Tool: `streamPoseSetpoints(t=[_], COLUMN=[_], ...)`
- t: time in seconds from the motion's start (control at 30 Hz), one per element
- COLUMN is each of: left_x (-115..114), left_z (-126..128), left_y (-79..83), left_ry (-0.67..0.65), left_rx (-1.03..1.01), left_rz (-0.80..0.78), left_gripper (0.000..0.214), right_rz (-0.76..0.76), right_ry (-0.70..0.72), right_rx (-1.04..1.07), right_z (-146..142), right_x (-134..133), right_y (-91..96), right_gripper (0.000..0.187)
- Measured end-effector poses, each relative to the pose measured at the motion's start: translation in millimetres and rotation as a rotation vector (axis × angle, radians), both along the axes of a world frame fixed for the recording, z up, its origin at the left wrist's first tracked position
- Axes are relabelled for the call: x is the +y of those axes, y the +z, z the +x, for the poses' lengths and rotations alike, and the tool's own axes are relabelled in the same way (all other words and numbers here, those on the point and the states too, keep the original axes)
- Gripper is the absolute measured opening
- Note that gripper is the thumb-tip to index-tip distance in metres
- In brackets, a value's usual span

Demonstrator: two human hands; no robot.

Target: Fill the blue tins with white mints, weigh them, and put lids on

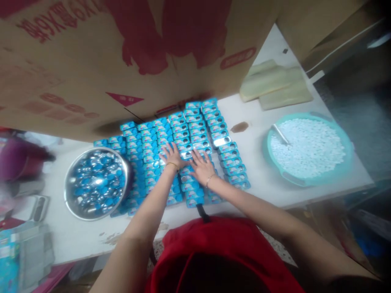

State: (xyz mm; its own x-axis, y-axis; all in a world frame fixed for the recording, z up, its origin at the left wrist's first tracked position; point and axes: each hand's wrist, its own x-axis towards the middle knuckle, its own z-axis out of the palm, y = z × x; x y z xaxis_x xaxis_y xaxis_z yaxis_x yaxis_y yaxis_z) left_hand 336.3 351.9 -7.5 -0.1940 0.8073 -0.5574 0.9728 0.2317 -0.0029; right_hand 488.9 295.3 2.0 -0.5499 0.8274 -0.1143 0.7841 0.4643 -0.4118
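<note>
Rows of small blue packs, several columns wide, cover the middle of the white table. Many packs in the right columns show a dark round spot, and a few look silvery. My left hand lies over the middle columns with its fingers spread. Close to its right, my right hand rests on the packs, fingers also apart. Neither hand appears to hold anything. The packs beneath both palms are hidden.
At the left a steel bowl holds shiny blue and silver pieces. A turquoise basin at the right contains white pellets and a metal scoop. Behind stands a large cardboard box; folded yellowish sheets lie at the back right.
</note>
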Motion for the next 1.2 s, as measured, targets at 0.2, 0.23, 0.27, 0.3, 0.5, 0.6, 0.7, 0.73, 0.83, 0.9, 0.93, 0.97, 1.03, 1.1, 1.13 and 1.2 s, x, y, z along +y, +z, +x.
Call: streamPoseSetpoints(t=[0.2,0.23,0.27,0.3,0.5,0.6,0.7,0.73,0.83,0.9,0.93,0.97,1.03,1.1,1.13,1.2], left_x=[1,1,2,4,12,-4,-39,-53,-88,-101,-104,-105,-103,-97,-93,-82], left_z=[4,5,6,7,6,4,0,-1,-3,-5,-5,-6,-6,-7,-7,-7], left_y=[7.8,9.1,9.9,10.2,10.6,20.7,32.1,34.0,32.4,28.2,26.5,25.7,26.8,30.6,32.5,34.9], left_ry=[-0.023,-0.033,-0.052,-0.075,-0.094,-0.18,-0.227,-0.219,-0.185,-0.172,-0.171,-0.173,-0.195,-0.232,-0.243,-0.231], left_rx=[0.052,0.061,0.069,0.077,0.094,0.016,-0.171,-0.236,-0.357,-0.399,-0.418,-0.428,-0.413,-0.375,-0.358,-0.341], left_rz=[0.0,0.002,0.007,0.013,0.06,0.21,0.328,0.312,0.191,0.162,0.159,0.157,0.135,0.11,0.112,0.159], left_gripper=[0.126,0.125,0.124,0.124,0.124,0.105,0.056,0.043,0.031,0.025,0.02,0.016,0.011,0.01,0.011,0.016], right_rz=[0.021,0.026,0.026,0.021,0.031,0.014,0.029,0.035,0.026,0.004,-0.003,-0.005,0.006,0.024,0.029,0.022], right_ry=[0.007,0.005,0.001,0.002,0.048,0.057,0.013,-0.021,-0.134,-0.179,-0.194,-0.207,-0.231,-0.25,-0.257,-0.263], right_rx=[-0.038,-0.052,-0.063,-0.071,-0.098,-0.049,0.047,0.076,0.13,0.147,0.156,0.166,0.186,0.201,0.207,0.218], right_z=[-6,-6,-6,-6,-2,1,10,14,23,29,31,34,38,41,41,40], right_x=[0,0,0,0,4,3,-6,-10,-28,-39,-43,-47,-50,-49,-47,-41], right_y=[4.0,3.5,2.8,2.1,2.8,4.2,1.3,-0.8,-8.6,-12.7,-13.8,-14.4,-13.9,-12.4,-11.7,-10.8], right_gripper=[0.049,0.05,0.05,0.05,0.048,0.046,0.048,0.05,0.053,0.052,0.051,0.049,0.046,0.044,0.044,0.044])
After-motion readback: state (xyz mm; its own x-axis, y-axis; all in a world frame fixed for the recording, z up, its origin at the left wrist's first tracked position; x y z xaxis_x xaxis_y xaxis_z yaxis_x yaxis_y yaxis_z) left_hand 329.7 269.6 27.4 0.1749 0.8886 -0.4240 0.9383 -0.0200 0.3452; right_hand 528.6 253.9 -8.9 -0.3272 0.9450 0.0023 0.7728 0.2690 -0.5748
